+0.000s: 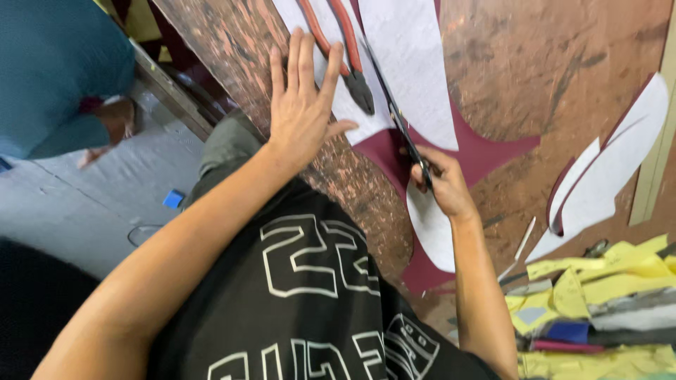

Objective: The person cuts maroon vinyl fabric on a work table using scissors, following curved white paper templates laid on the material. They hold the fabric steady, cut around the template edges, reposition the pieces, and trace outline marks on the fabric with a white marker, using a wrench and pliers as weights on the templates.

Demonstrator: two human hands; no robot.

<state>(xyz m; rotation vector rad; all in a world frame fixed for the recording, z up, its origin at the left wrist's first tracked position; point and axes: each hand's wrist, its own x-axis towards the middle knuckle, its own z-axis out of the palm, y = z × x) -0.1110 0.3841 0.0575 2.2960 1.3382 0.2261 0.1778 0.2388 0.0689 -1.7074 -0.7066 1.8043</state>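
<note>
The left hand lay flat with fingers spread, pressing a white paper pattern down onto a maroon sheet on the table. The right hand was closed in a pinch around a thin dark cutting tool, its tip running along the edge of the pattern where the white paper met the maroon material. Just beside the left fingers, red-handled pliers rested on top of the white pattern. Another white pattern piece lay below the right hand, partly on the maroon sheet. Further right, curved white pieces with a maroon edge sat on the worn brown table. At the lower right lay a loose heap of yellow scraps mixed with grey and blue bits; no container showed there. At the far left, another person in teal clothing sat on the grey floor
</note>
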